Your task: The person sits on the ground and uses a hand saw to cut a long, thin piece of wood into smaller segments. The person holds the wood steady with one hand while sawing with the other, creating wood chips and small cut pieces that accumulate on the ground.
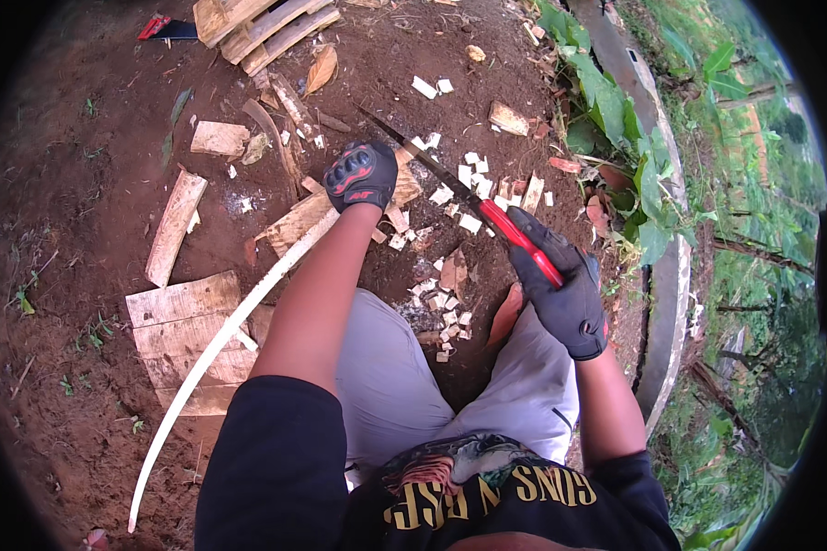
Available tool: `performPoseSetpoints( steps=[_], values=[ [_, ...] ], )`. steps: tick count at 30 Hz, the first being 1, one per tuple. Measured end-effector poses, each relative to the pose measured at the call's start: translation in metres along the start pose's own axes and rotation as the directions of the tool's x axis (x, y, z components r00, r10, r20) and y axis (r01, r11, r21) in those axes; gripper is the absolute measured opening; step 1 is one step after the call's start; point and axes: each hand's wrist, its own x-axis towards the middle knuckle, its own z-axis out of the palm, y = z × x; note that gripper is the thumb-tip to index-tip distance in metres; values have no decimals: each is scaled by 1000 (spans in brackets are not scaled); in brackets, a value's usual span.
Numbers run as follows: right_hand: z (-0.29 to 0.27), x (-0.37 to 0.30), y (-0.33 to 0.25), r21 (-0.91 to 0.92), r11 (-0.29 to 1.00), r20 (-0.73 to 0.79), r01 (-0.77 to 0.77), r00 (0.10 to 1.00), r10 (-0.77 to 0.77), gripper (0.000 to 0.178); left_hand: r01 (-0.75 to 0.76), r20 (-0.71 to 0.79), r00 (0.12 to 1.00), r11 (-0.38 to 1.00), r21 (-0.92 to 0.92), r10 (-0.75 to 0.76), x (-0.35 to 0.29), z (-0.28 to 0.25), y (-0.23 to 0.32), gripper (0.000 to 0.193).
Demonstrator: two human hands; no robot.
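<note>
Closest is a black shirt (381, 510), with light gray pants (390, 367) past it. The left hand (363, 174), in a black glove, is curled over the top end of a long white stick (220, 344), on a wood block (289, 228). The stick slants, bending down to the lower left. The gloved right hand (560, 280) grips a saw (464, 191) by its red handle. Its long, thin blade points up and left, past the block's right end. Small white chips (470, 223) lie on the dirt (83, 275) nearby.

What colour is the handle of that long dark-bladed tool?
The handle is mostly red; head view shows it best.
</note>
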Motion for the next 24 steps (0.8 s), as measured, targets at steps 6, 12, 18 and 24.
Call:
performPoseSetpoints(
  steps=[6,12,18,24],
  values=[
    [-43,-61,-30,-60,998,8,18,1000,-18,46,-34,-2,999,999,-7,34,-2,-7,-3,48],
    [32,3,-21,-114,993,63,-32,997,39,43,-78,-81,994,997,-24,76,-5,1,-3,45],
    [11,-14,-2,-11,1000,-38,-22,999,22,43,-5,-6,1000,999,-32,5,1,2,0,47],
    [-29,-49,-29,-80,996,-8,42,999,-43,46,-7,1,1000,1000,-18,7,0,-7,-6,47]
  ],
)
